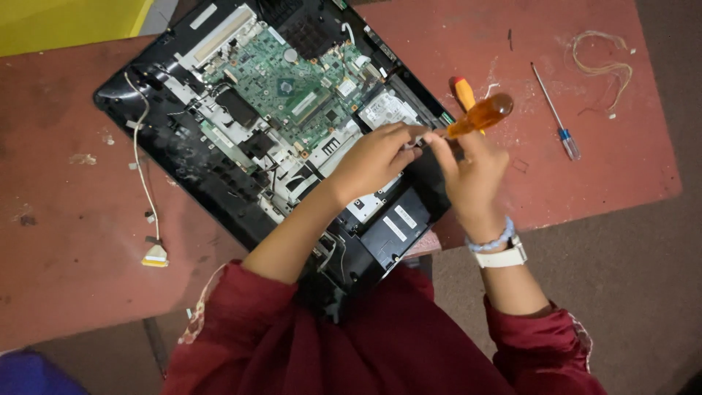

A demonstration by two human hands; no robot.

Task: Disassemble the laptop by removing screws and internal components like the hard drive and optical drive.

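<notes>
An opened black laptop chassis [183,157] lies on a red table [66,219], its green circuit board [285,88] and silver hard drive [387,110] exposed. My right hand [472,175] grips an orange-handled screwdriver [479,115], the handle pointing up and right, the tip near my left fingers. My left hand [373,161] hovers over the laptop's right part, fingers pinched at the screwdriver tip; whether it holds anything small I cannot tell.
A second red-and-yellow screwdriver [462,91] lies behind the orange handle. A thin blue-handled screwdriver [557,117] rests at the right, near loose wire [603,66]. A white cable with a flat connector [153,252] trails left of the laptop. A yellow object [66,22] sits top left.
</notes>
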